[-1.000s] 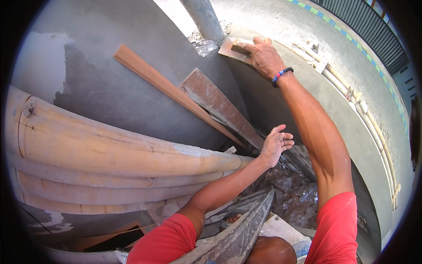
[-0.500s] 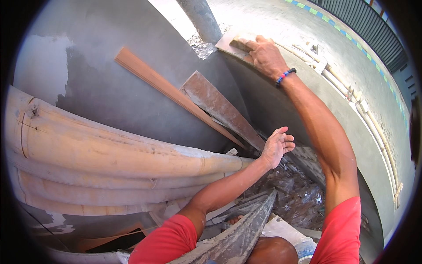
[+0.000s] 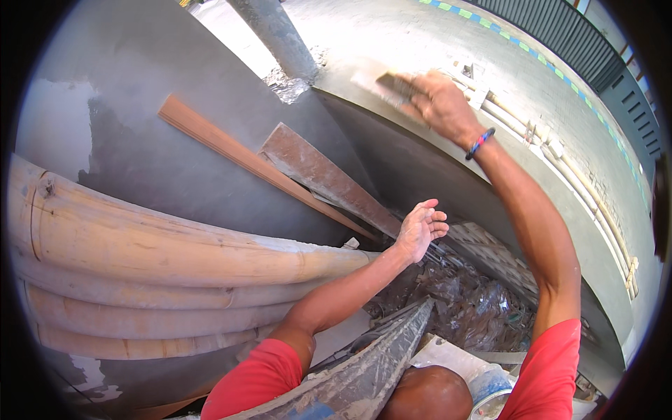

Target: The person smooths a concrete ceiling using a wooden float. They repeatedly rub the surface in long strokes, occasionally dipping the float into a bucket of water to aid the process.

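Observation:
My right hand (image 3: 448,108) grips the dark handle of a plastering float (image 3: 393,85), whose pale blade is smeared by motion. It is over the top of a curved grey wall (image 3: 521,157), close to the edge; whether the blade touches the surface I cannot tell. A beaded bracelet (image 3: 480,143) circles that wrist. Lower down, my left hand (image 3: 422,229) hangs in the air with nothing in it, thumb out and fingers loosely apart. Behind it a dusty brown board (image 3: 336,178) and a reddish wooden strip (image 3: 238,157) lean against the smooth grey wall.
Thick bamboo poles (image 3: 175,245) cross the left side. A round post (image 3: 276,42) rises at the wall corner. Pale pipes (image 3: 563,154) lie along the right. Below are crumpled plastic sheeting (image 3: 476,301), a cement-stained plank (image 3: 357,371) near my knee, and a bucket (image 3: 490,400).
My right hand and the float have shifted a little to the right and nearer along the wall top. The view has turned slightly; my left hand keeps its pose.

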{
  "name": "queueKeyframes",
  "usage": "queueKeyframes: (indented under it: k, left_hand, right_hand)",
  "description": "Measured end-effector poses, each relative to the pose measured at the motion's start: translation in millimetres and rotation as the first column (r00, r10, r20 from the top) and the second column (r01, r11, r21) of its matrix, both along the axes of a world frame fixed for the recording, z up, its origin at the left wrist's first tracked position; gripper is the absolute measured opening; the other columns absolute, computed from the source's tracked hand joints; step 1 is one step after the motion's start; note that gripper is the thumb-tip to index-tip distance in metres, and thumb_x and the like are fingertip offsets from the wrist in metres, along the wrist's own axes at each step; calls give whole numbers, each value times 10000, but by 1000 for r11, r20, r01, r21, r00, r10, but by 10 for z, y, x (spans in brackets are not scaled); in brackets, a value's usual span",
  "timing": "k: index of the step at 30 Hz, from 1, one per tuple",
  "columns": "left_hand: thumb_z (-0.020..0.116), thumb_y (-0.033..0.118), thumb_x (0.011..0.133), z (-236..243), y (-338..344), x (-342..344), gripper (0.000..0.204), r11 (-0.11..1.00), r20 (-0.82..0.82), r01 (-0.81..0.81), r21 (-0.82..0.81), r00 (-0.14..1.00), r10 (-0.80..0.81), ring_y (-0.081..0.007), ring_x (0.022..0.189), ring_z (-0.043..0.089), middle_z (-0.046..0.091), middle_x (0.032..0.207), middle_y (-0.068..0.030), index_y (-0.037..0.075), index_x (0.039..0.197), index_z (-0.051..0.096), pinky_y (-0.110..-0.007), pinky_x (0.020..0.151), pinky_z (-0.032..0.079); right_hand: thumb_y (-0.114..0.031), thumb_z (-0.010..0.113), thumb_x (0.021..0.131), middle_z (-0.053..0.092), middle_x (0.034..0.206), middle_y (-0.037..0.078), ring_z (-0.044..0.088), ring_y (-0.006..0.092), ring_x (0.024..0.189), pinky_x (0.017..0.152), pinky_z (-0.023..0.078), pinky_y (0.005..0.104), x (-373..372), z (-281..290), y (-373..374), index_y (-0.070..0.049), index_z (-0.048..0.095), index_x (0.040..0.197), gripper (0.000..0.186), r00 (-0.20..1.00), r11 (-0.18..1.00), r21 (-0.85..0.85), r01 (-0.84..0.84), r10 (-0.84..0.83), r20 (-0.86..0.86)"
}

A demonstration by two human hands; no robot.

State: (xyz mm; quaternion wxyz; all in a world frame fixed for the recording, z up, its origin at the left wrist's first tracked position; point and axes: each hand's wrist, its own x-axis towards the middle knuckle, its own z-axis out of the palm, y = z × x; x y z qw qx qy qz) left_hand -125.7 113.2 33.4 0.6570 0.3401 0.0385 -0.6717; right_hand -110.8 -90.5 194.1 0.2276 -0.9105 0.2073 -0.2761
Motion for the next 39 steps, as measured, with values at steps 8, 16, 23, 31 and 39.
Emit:
queueKeyframes:
  k: [8,16,23,31,39]
  left_hand:
    - [515,177,898,-107,176,-97,355,995,6,95,27,995,-95,-235,816,621,633,928,-101,87,1233,444,-384,793,491]
    - [515,156,899,-41,308,-249,331,979,11,202,42,979,-202,-229,806,622,625,909,-92,81,1215,448,-370,772,498]
    - [511,103,881,84,591,-244,335,959,258,245,142,926,-275,-212,790,623,617,918,-95,60,1209,453,-353,752,502]
    - [706,177,816,398,612,-120,650,875,236,438,-209,891,-389,-205,1162,502,519,1276,-62,65,1358,366,-417,1006,385]
    - [634,143,869,325,-11,-23,385,966,969,-249,-75,208,129,-196,934,479,472,1017,-120,-4,1124,386,-363,860,403]
  right_hand:
    - [-276,650,817,590,864,228,603,378,741,683,503,447,-568,-391,-258,-217,604,1232,422,962,970,-181,160,-194,-191]
    - [-64,619,776,650,1044,162,622,231,913,783,495,338,-1625,171,-188,-71,594,1239,464,869,885,142,443,-463,173]
    - [-46,637,829,549,1212,101,550,173,1081,913,472,324,-2072,-116,1470,10,318,1408,663,847,332,931,-149,-443,294]
    - [-352,519,933,630,1040,149,643,237,792,612,552,328,-2014,-1007,2358,-48,510,1249,438,596,-470,420,-776,-765,246]
    - [-282,426,1000,614,721,90,589,167,562,474,491,268,-2006,-1532,2295,-16,469,1240,361,755,-401,901,-163,-639,-147]
